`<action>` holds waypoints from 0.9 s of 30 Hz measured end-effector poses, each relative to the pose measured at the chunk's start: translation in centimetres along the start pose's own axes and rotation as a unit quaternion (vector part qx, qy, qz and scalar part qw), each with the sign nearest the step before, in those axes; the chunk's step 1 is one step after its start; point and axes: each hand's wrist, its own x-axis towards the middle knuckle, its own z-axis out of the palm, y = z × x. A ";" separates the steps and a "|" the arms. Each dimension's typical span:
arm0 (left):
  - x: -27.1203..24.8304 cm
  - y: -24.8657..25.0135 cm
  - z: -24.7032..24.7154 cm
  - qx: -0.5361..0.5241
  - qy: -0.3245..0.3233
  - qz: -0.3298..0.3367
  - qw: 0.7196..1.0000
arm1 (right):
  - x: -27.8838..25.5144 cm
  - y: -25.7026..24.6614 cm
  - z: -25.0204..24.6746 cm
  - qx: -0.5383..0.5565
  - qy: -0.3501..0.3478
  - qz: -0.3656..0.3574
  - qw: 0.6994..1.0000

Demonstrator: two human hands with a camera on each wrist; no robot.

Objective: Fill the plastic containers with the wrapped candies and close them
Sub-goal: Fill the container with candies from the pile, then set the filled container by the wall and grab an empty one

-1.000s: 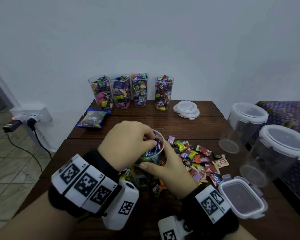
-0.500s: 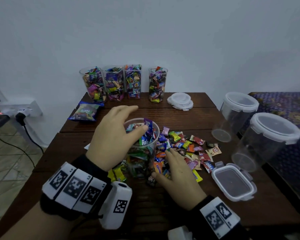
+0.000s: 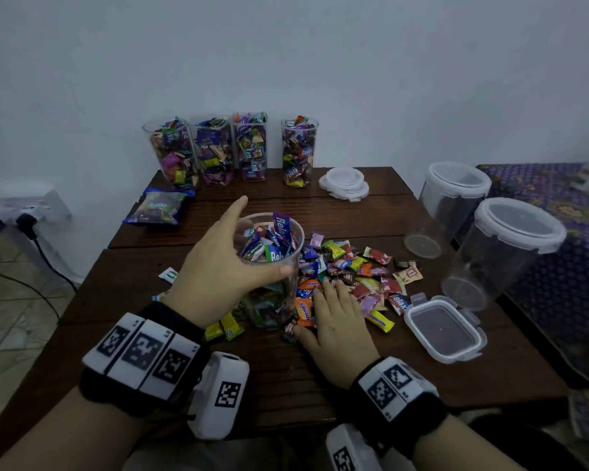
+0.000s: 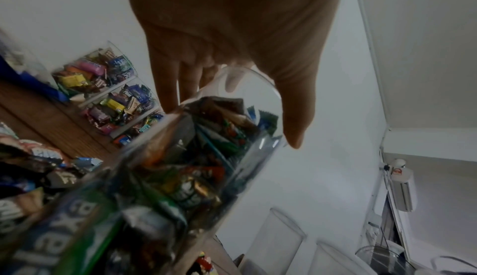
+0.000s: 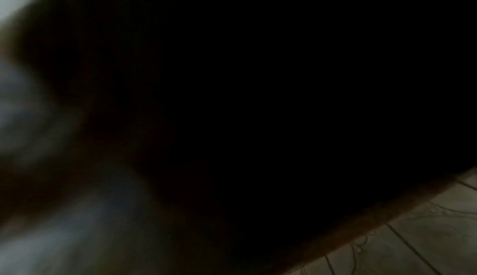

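Observation:
A clear round plastic container [image 3: 269, 300] stands upright on the wooden table [image 3: 320, 379], filled to the rim with wrapped candies. My left hand [image 3: 252, 246] grips its upper part, thumb on the near side and fingers round the far side. The left wrist view shows the same container [image 4: 211, 157] between the thumb and fingers of that hand [image 4: 232, 124]. My right hand [image 3: 334, 300] lies palm down on the loose candy pile [image 3: 364, 270] just right of the container, fingers fairly straight. The right wrist view is dark.
Several filled open containers [image 3: 232, 147] line the back wall beside a stack of round lids [image 3: 344, 182]. A candy bag [image 3: 157, 209] lies at the back left. Two empty lidded tubs [image 3: 453, 202] [image 3: 504, 253] stand off the right edge, and a square lidded box [image 3: 442, 328] sits front right.
My left hand has come off the top of the candies and now grips the container's side. My right hand has let go of the container and dropped onto the loose pile.

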 end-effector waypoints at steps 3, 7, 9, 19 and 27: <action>0.4 0.2 -0.2 -0.001 0.014 0.003 1.000 | 0.0 0.0 0.1 -0.004 -0.008 0.004 1.000; 1.9 0.9 -1.0 -0.005 0.038 0.014 0.999 | 0.1 0.0 0.3 -0.011 -0.010 0.005 1.000; 3.2 1.4 -1.5 -0.014 0.056 0.025 0.998 | 0.2 0.1 0.5 -0.007 -0.002 0.001 1.000; 11.4 0.7 -1.4 0.001 0.161 0.021 0.987 | 0.1 0.1 0.5 -0.006 -0.009 0.006 1.000; 18.7 -2.1 0.3 0.024 0.185 -0.025 0.982 | 0.2 0.2 0.8 0.018 0.016 -0.004 1.000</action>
